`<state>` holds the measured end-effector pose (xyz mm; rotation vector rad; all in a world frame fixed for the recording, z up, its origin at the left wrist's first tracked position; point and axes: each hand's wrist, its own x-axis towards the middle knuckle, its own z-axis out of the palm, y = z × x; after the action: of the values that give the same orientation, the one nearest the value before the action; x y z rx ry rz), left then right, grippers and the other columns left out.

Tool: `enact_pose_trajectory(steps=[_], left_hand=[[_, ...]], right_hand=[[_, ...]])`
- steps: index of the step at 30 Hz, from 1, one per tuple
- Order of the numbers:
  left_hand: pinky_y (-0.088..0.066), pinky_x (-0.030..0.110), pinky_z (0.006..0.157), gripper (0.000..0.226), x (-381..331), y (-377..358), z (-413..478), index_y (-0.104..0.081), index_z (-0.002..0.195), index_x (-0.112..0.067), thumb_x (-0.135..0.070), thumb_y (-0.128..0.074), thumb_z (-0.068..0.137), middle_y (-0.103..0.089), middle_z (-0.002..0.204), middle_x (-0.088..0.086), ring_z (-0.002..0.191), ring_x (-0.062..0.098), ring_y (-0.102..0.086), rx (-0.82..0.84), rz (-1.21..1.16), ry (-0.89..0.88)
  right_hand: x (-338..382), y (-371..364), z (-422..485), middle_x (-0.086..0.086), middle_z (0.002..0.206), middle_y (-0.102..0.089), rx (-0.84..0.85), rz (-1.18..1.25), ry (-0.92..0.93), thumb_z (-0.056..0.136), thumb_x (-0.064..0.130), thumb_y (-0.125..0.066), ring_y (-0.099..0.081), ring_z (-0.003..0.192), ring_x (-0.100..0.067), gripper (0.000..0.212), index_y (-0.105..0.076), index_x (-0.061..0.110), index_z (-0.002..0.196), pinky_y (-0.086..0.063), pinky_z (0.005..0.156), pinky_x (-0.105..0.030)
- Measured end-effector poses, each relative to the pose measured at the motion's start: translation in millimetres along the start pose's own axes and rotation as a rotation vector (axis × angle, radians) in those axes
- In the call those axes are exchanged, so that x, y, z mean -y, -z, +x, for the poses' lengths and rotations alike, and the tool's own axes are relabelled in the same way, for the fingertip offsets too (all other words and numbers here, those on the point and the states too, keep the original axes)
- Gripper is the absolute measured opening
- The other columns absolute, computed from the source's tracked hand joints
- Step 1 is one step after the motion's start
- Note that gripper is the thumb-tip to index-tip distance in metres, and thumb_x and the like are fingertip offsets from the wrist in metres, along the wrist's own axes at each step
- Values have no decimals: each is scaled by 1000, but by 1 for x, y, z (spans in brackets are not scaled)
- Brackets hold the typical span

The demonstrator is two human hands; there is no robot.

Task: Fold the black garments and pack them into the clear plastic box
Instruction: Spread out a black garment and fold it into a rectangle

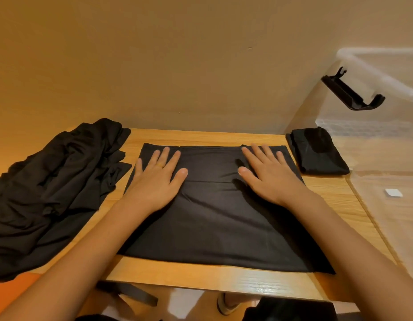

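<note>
A black garment (214, 218) lies flat and partly folded in the middle of the wooden table (214, 278). My left hand (157, 179) presses flat on its upper left part, fingers straight and spread. My right hand (268, 174) presses flat on its upper right part, fingers spread too. A heap of unfolded black garments (52, 188) lies at the table's left side. A small folded black garment (316, 152) sits inside the clear plastic box (374, 144) at the right, seen through its wall.
The clear box has a black latch handle (352, 93) sticking out on its near side. A beige wall (177, 66) rises just behind the table. Below the table's front edge a foot in a shoe (226, 304) and dark cloth show.
</note>
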<state>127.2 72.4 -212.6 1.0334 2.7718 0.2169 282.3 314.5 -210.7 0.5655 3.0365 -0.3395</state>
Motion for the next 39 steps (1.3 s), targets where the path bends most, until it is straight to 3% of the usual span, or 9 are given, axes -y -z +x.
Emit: enact_pose_trajectory(steps=[3,6,9,15,25,30,32,35,39], left_hand=[[-3,57,122,55,-7,-3,35,-20,160,-27,-45,-20,108,-14,168,-3,155,17,-8,-110,-45,-89],[-35,54,111,42,15,0,66,-51,140,-11,-30,-36,105,-53,145,11,135,31,-46,-306,-64,-7],[-47,50,92,33,43,3,80,-63,116,-3,-28,-45,102,-65,120,17,112,39,-57,-338,-90,87],[-49,42,81,18,57,5,79,-72,99,-17,-24,-55,98,-69,110,5,106,30,-60,-418,-223,92],[-48,45,86,17,61,15,92,-66,107,-18,-22,-50,102,-70,107,7,106,36,-60,-431,-282,94],[-44,43,100,41,13,11,80,-57,140,-17,-31,-47,103,-63,135,13,126,34,-55,-402,-221,-98],[-35,43,113,49,-15,-2,73,-50,147,-23,-43,-43,103,-50,151,2,140,24,-44,-269,-161,-227],[-10,53,124,60,-23,-22,71,-25,158,-38,-61,-24,102,-15,168,-9,155,16,-10,-59,9,-166],[-2,52,123,66,15,-15,72,-9,160,-42,-68,-14,100,1,169,-10,156,16,3,0,60,-61]], right_hand=[[8,-1,28,-5,167,-23,-116,25,32,109,42,-26,-16,154,-27,56,-25,20,160,-17,124,-49],[-14,5,52,-13,137,-59,-329,24,-119,104,23,-41,-48,128,-35,37,-58,9,133,-44,101,-48],[-39,6,62,-12,128,-62,-287,-8,-233,103,25,-45,-47,123,-37,28,-68,12,116,-42,93,-47],[-47,5,65,-10,116,-63,-384,11,-203,101,23,-56,-48,116,-34,21,-73,13,106,-41,88,-45],[-49,0,71,-10,119,-64,-425,38,-231,102,30,-54,-50,117,-33,25,-71,15,111,-42,95,-48],[-20,-6,62,-10,154,-44,-369,9,8,104,38,-45,-26,150,-29,49,-48,12,145,-16,120,-55],[6,-12,55,-7,165,-27,-227,40,92,106,46,-36,-12,156,-26,59,-33,17,157,-7,124,-52],[17,-28,48,1,171,-4,-5,-20,95,105,59,-21,5,157,-20,67,-11,28,163,3,126,-49],[-19,-22,39,5,170,3,-4,-33,-21,102,64,-15,8,156,-19,67,-7,34,162,4,126,-47]])
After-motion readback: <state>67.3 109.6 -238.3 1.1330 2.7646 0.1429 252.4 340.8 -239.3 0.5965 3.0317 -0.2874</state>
